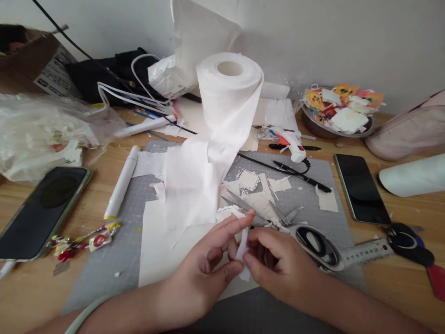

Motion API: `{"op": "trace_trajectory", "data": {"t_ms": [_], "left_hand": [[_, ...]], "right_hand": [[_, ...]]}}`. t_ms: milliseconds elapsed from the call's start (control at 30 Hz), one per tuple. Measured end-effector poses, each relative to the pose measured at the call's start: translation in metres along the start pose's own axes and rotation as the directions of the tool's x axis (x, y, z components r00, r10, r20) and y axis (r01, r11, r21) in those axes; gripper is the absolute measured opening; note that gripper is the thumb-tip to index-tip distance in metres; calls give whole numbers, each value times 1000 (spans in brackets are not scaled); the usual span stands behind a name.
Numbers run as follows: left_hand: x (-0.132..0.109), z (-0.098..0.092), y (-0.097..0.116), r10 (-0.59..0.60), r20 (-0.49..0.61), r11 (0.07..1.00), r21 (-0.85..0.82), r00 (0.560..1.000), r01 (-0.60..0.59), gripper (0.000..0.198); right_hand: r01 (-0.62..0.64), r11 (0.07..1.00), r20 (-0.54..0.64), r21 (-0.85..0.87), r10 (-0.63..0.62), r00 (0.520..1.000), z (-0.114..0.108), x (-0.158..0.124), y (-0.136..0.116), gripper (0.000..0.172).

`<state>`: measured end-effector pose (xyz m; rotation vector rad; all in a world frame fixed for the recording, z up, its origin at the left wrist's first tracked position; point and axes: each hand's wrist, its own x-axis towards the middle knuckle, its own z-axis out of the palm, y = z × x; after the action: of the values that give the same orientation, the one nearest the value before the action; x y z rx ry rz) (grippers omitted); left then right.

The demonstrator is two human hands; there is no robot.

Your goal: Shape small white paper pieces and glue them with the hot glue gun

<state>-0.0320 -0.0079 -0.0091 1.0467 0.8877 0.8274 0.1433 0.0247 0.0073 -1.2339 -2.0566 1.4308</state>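
Between my two hands is a narrow strip of white tissue paper (243, 246). My left hand (205, 269) pinches it near its lower part with the thumb, while its other fingers point up and to the right. From the right side, the thumb and fingers of my right hand (278, 262) close on the same strip. A pair of scissors (238, 200) lies just beyond my fingers, its grey and black handle (318, 246) beside my right hand. Under my hands is a sheet of cream paper (156, 250). Behind them stands a white tissue roll (229, 88), its loose end (191, 185) draped forward.
Paper scraps (262, 195) and pens lie on the grey cutting mat (100, 264). A hot glue gun (294, 144), a metal bowl (313, 121) of paper pieces and a phone (361, 188) are rightward. Leftward are a white marker (121, 183), another phone (45, 213) and a plastic bag (45, 130).
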Motion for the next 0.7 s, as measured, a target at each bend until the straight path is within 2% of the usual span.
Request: {"op": "trace_trajectory", "data": {"t_ms": [233, 467, 700], "left_hand": [[1, 3, 3, -64, -6, 997, -31, 998, 64, 55], [3, 4, 7, -127, -1, 992, -17, 992, 127, 54], [7, 1, 8, -130, 32, 991, -30, 991, 131, 52]], "right_hand": [[-39, 999, -33, -35, 38, 999, 3, -2, 0, 14], [-47, 995, -62, -83, 42, 997, 7, -4, 4, 15], [-39, 985, -112, -169, 21, 993, 9, -4, 3, 16]]}}
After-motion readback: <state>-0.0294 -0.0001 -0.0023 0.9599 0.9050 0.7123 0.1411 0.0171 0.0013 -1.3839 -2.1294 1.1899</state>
